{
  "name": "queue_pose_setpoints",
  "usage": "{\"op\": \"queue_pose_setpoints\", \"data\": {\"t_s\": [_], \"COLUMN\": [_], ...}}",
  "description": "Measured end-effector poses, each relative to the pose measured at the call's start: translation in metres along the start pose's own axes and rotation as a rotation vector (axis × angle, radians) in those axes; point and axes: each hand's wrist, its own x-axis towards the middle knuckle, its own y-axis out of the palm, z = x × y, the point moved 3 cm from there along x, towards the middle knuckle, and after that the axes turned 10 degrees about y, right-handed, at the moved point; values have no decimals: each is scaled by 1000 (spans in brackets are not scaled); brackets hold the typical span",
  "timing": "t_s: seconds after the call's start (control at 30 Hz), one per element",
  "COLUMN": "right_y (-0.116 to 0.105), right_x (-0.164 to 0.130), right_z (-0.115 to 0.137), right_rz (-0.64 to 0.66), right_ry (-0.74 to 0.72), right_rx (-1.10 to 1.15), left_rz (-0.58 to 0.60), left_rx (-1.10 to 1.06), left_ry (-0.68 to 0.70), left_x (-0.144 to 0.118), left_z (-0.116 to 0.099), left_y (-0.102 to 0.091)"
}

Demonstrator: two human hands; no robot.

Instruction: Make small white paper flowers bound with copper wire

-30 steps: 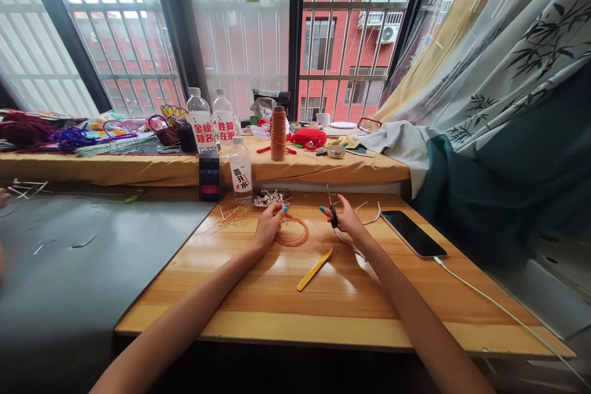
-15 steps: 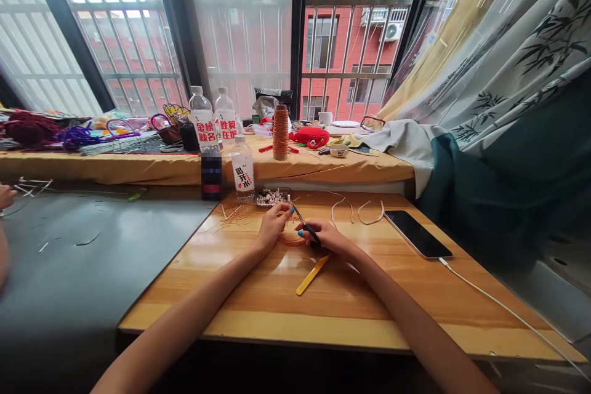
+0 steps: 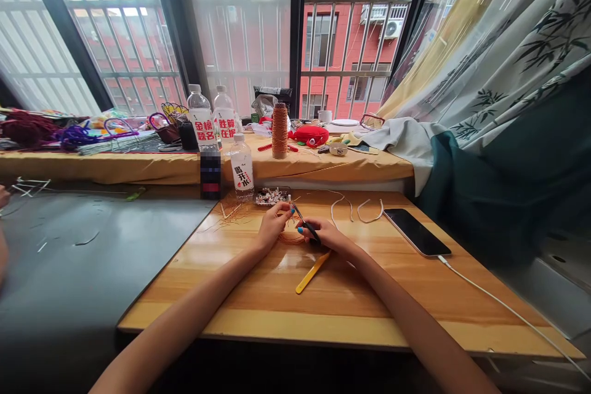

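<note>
Glossy varnished wood table (image 3: 369, 295), coppery, probably metal wire coil (image 3: 290, 237), smooth yellow plastic strip (image 3: 314, 272).

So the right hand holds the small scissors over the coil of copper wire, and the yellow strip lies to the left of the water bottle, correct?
Not quite. In the head view the yellow strip lies nearer the person and right of the water bottle. The right hand does hold the scissors over the copper wire.

Honey-yellow wooden counter (image 3: 369, 295) with darker grain stripes. A copper-orange wire coil (image 3: 290, 237) lies on it beside a flat yellow tool (image 3: 314, 272). The scissors (image 3: 305, 226) are black. Fingernails on the left hand (image 3: 272, 223) and right hand (image 3: 329, 235) are painted turquoise. A black phone (image 3: 416, 231) trails a white cable (image 3: 508, 311). The water bottle (image 3: 241, 166) has a white label with red characters.
</note>
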Motion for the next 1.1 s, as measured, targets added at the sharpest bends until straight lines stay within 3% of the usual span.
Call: {"op": "queue_pose_setpoints", "data": {"t_s": [0.47,0.7,0.9,1.1], "right_y": [0,0,4,5], "right_x": [10,6,1,-4], "right_z": [-10,-5,-3,4], "right_rz": [13,-91,-20,-28], "right_ry": [-120,-142,-94,-119], "right_rx": [12,-18,-83,-141], "left_rz": [18,-7,-11,15], "left_rx": [-3,17,22,97], "left_ry": [-22,-27,-6,41], "left_x": [-1,0,0,-1], "left_z": [-1,1,1,-2], "left_y": [2,1,0,1]}}
